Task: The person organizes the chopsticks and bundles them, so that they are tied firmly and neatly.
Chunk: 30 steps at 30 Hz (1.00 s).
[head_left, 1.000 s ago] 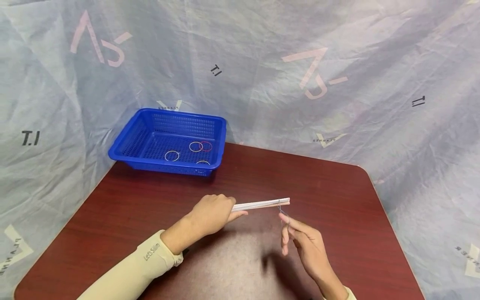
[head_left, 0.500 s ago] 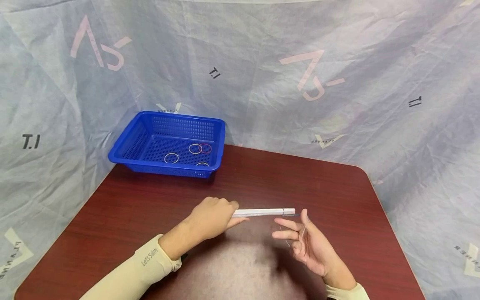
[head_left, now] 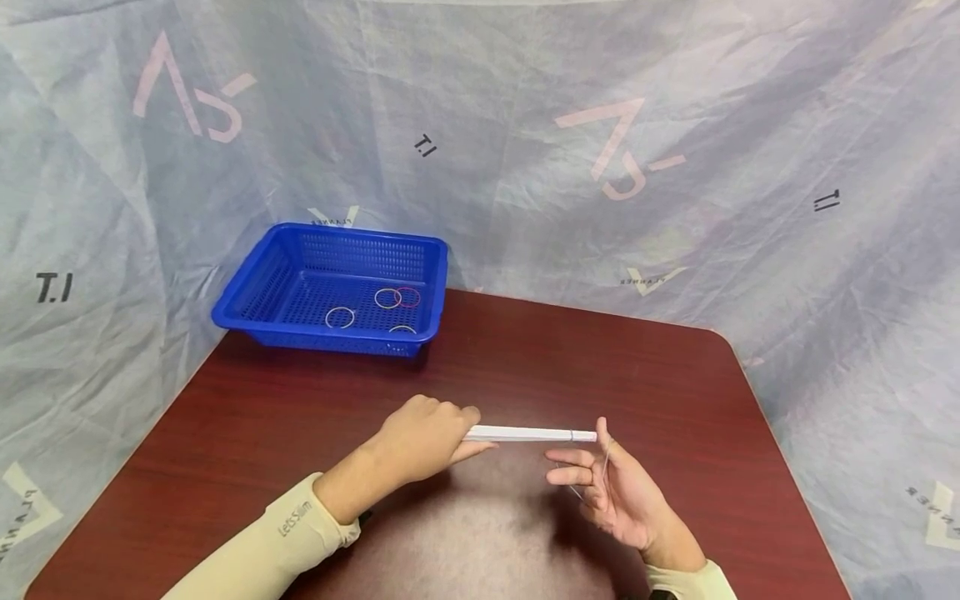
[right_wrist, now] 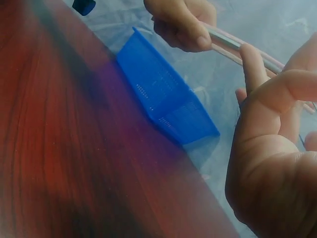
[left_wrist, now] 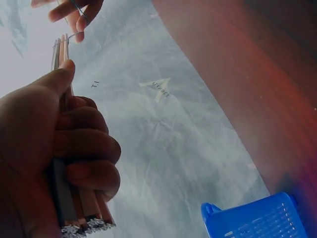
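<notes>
In the head view, my left hand (head_left: 422, 440) grips a bundle of slim white sticks (head_left: 521, 433) held nearly level above the table. The left wrist view shows its fingers curled round the bundle, with crimped silvery ends (left_wrist: 88, 228) below the palm. My right hand (head_left: 630, 500) is at the bundle's far end. A thin rubber band (head_left: 606, 463) is stretched over its thumb and fingers, which are spread and partly bent. Part of the band circles the sticks near their tip. In the right wrist view, the right hand's fingers hide much of the band.
A blue perforated basket (head_left: 330, 340) stands at the table's back left. Several loose rubber bands, yellowish (head_left: 340, 317) and pink (head_left: 408, 297), lie in it. The dark red table (head_left: 585, 358) ends at a grey printed cloth (head_left: 495, 167) hanging behind.
The right hand has turned and spread its fingers, drawing the band rightward off the bundle's end. The bundle has tipped down slightly to near level, and the left hand keeps its grip.
</notes>
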Each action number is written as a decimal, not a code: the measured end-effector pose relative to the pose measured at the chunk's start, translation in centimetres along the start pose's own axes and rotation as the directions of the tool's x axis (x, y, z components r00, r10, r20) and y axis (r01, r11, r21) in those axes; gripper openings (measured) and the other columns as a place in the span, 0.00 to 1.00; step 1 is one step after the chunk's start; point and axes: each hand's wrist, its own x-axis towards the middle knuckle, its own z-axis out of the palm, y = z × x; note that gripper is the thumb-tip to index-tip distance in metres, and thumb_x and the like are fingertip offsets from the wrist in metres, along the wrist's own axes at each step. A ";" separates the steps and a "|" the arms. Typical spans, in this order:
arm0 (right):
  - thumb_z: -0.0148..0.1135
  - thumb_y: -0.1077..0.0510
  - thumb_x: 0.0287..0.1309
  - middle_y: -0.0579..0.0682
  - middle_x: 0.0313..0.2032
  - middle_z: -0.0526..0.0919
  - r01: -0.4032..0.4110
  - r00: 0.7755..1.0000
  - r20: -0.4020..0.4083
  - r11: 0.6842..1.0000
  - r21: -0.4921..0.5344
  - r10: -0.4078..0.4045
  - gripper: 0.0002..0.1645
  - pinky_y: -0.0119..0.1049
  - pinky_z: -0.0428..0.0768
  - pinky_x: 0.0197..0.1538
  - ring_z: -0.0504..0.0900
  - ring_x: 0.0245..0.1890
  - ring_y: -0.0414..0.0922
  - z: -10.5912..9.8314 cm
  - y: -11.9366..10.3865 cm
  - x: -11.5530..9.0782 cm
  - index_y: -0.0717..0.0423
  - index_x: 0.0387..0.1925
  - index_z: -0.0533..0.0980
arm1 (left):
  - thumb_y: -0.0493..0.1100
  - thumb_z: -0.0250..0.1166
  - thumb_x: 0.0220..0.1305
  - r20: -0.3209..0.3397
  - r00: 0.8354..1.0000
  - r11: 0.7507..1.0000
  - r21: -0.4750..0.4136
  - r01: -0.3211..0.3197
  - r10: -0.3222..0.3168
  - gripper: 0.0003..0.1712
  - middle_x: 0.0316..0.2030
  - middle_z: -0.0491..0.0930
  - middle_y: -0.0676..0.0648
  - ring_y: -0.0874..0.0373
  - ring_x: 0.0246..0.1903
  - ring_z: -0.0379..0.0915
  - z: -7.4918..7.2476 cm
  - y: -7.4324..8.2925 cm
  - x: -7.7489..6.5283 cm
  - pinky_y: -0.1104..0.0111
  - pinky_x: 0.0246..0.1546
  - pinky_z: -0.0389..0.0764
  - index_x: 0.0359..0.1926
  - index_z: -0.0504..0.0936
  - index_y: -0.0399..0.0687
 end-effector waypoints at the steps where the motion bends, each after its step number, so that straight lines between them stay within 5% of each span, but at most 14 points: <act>1: 0.12 0.25 0.75 0.51 0.53 0.92 -0.005 1.000 -0.005 1.000 0.000 0.005 0.58 0.22 0.79 0.28 0.87 0.26 0.30 0.0 -0.1 0.1 0.58 0.66 0.77 | 0.68 0.63 0.71 0.006 1.000 1.000 -0.001 -0.018 0.018 0.28 0.15 0.76 0.55 0.58 0.13 0.73 0.0 0.0 0.0 0.62 0.18 0.74 0.26 0.75 0.53; 5: 0.18 0.26 0.78 0.52 0.49 0.93 -0.055 0.993 -0.108 0.993 -0.101 0.044 0.53 0.22 0.81 0.28 0.89 0.25 0.31 0.5 -0.5 0.4 0.61 0.62 0.75 | 0.68 0.64 0.70 0.016 0.996 0.995 0.044 -0.086 0.086 0.27 0.15 0.77 0.55 0.59 0.14 0.75 0.3 -0.2 -0.1 0.62 0.19 0.77 0.26 0.76 0.53; 10: 0.38 0.45 0.84 0.42 0.32 0.92 -0.105 0.952 -0.305 0.927 -0.361 -0.011 0.22 0.23 0.74 0.21 0.82 0.18 0.30 1.8 -0.1 1.2 0.55 0.56 0.72 | 0.67 0.65 0.70 0.035 0.997 0.995 0.062 -0.072 0.070 0.27 0.15 0.77 0.54 0.58 0.15 0.77 0.5 0.0 -0.1 0.62 0.20 0.77 0.25 0.76 0.53; 14: 0.33 0.57 0.77 0.39 0.27 0.84 0.067 0.929 -0.306 0.906 -0.418 -0.210 0.13 0.25 0.72 0.25 0.77 0.20 0.33 2.6 1.2 1.7 0.48 0.54 0.64 | 0.66 0.64 0.71 0.066 0.998 1.000 0.002 -0.003 0.003 0.27 0.17 0.79 0.52 0.56 0.16 0.78 0.7 0.2 0.1 0.60 0.20 0.78 0.26 0.77 0.52; 17: 0.29 0.64 0.73 0.40 0.30 0.82 0.244 0.864 -0.303 0.861 -0.446 -0.402 0.13 0.29 0.68 0.26 0.75 0.23 0.35 3.1 2.2 1.9 0.47 0.52 0.57 | 0.66 0.64 0.71 0.065 0.996 0.998 -0.006 0.068 -0.068 0.27 0.17 0.79 0.51 0.54 0.16 0.78 0.8 -0.1 0.1 0.60 0.20 0.78 0.26 0.77 0.51; 19: 0.31 0.70 0.72 0.42 0.30 0.79 0.321 0.797 -0.283 0.771 -0.550 -0.534 0.12 0.32 0.65 0.22 0.73 0.23 0.36 3.4 2.8 1.8 0.52 0.49 0.55 | 0.66 0.65 0.71 0.052 0.992 0.994 0.002 0.111 -0.111 0.28 0.17 0.79 0.50 0.54 0.16 0.79 0.8 -0.3 0.2 0.59 0.20 0.79 0.25 0.76 0.51; 21: 0.38 0.74 0.71 0.44 0.31 0.77 0.303 0.721 -0.265 0.636 -0.709 -0.640 0.13 0.33 0.64 0.17 0.72 0.21 0.36 3.7 3.4 1.8 0.57 0.50 0.59 | 0.67 0.65 0.70 0.038 0.990 0.990 0.011 0.139 -0.139 0.29 0.16 0.79 0.49 0.53 0.16 0.79 0.8 -0.5 0.2 0.59 0.20 0.78 0.24 0.75 0.51; 25: 0.57 0.73 0.69 0.44 0.29 0.73 -0.053 0.590 -0.234 0.252 -0.966 -0.773 0.20 0.31 0.70 0.18 0.67 0.20 0.31 4.2 4.3 2.0 0.62 0.59 0.78 | 0.68 0.64 0.71 0.026 0.986 0.986 0.020 0.165 -0.165 0.30 0.17 0.79 0.49 0.52 0.16 0.79 0.7 -0.5 0.3 0.58 0.20 0.79 0.23 0.76 0.50; 27: 0.63 0.70 0.66 0.42 0.29 0.73 -0.259 0.548 -0.244 0.114 -0.959 -0.800 0.23 0.28 0.71 0.23 0.65 0.21 0.29 4.4 4.5 2.2 0.60 0.62 0.81 | 0.68 0.64 0.71 0.031 0.984 0.984 0.012 0.175 -0.176 0.31 0.17 0.79 0.49 0.51 0.16 0.79 0.7 -0.4 0.4 0.58 0.20 0.79 0.23 0.76 0.49; 30: 0.68 0.67 0.64 0.42 0.28 0.70 -0.435 0.537 -0.212 -0.052 -0.899 -0.816 0.17 0.27 0.70 0.26 0.63 0.24 0.29 4.4 4.8 2.5 0.61 0.54 0.86 | 0.68 0.64 0.71 0.041 0.983 0.984 0.011 0.180 -0.180 0.31 0.17 0.79 0.49 0.51 0.16 0.79 0.7 0.0 0.3 0.58 0.21 0.80 0.23 0.76 0.49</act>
